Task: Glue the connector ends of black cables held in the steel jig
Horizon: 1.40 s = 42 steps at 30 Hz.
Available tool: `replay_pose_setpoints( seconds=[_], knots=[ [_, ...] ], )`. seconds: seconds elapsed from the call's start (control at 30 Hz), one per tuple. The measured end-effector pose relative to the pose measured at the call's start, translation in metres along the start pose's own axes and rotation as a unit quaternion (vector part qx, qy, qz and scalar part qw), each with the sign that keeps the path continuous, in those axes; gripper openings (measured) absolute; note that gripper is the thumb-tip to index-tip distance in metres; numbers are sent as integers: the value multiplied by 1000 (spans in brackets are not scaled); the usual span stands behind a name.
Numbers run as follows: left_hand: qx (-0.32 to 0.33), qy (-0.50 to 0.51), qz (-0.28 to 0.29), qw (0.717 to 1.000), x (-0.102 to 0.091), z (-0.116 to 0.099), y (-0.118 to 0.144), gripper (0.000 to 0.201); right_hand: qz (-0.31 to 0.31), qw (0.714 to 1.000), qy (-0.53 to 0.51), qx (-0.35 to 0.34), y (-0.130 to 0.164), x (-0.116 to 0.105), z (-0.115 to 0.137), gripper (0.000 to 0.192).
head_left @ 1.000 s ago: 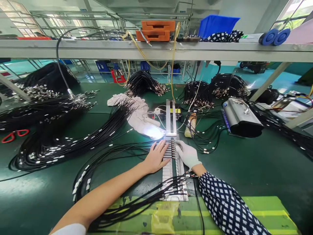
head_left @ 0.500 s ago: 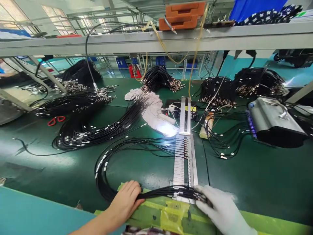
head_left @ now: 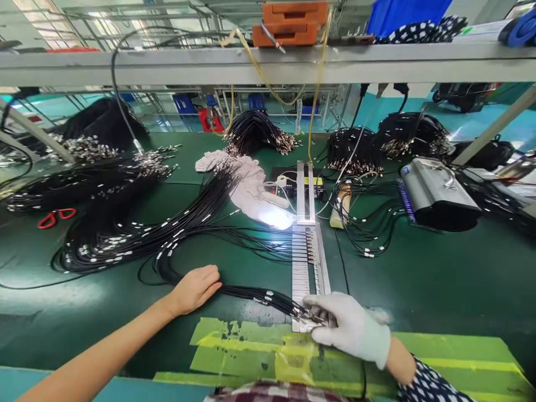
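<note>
My bare left hand (head_left: 196,290) is closed around a bundle of thin black cables (head_left: 247,292) above the green bench. In a white glove, my right hand (head_left: 345,325) grips the same bundle close to its metal-tipped ends, over the near end of a slotted metal fixture (head_left: 300,279). White labels show on the cables between both hands. Several other cables lie across the fixture's slots farther up, their metal connectors (head_left: 310,245) lined up in a row. From my left hand the bundle loops back to the left.
A white cloth glove (head_left: 247,187) lies by a bright light left of the fixture. Red-handled scissors (head_left: 56,218) and heaps of cables (head_left: 104,234) are at left. A silver device (head_left: 438,192) stands at right. Yellow-green tape (head_left: 234,346) covers the front edge; a shelf beam (head_left: 188,70) crosses above.
Both hands have carried the cable bundle away from the front edge, farther onto the bench, and to the left in view. The whole view has also shifted, with the background now farther left.
</note>
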<state>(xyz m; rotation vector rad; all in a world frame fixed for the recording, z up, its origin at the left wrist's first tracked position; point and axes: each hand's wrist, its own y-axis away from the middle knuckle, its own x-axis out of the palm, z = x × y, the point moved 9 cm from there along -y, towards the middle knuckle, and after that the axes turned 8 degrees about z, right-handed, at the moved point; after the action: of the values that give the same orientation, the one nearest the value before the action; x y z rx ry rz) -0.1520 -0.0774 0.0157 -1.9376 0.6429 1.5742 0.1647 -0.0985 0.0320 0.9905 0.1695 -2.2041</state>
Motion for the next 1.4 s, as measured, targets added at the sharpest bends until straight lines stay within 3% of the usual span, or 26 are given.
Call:
replay_pose_setpoints(
  seconds=[0.2,0.37,0.5,0.73,0.9,1.03,1.1,1.17,1.27,1.33,1.4],
  knots=[
    [-124,64,-33,990,-8,17,29,29,-130,981,-124,70,11,-46,-49,37],
    [-120,24,-28,992,-4,20,31,39,-148,974,-160,62,-12,-44,-78,38],
    [-155,74,-47,984,-11,27,30,43,-149,960,-229,58,-22,-37,-94,45],
    [-170,183,-155,956,-65,26,23,47,-142,953,-260,65,-23,-36,-95,46],
    [-168,246,-94,950,-67,27,15,52,-139,951,-271,58,-23,-35,-94,45],
    [-173,311,-72,932,-81,34,28,58,-144,954,-258,56,-23,-34,-97,44],
    [-164,367,-126,907,-101,37,33,63,-148,953,-258,54,-24,-35,-98,44],
    [-166,409,-228,868,-123,41,38,66,-151,952,-262,52,-24,-35,-97,44],
    [-194,405,-370,813,-135,46,40,63,-154,951,-264,52,-25,-36,-94,42],
    [-227,317,-393,833,-126,45,33,58,-152,951,-266,50,-25,-35,-93,41],
    [-268,196,-356,873,-106,43,21,54,-151,950,-268,46,-24,-34,-93,40]
  ],
)
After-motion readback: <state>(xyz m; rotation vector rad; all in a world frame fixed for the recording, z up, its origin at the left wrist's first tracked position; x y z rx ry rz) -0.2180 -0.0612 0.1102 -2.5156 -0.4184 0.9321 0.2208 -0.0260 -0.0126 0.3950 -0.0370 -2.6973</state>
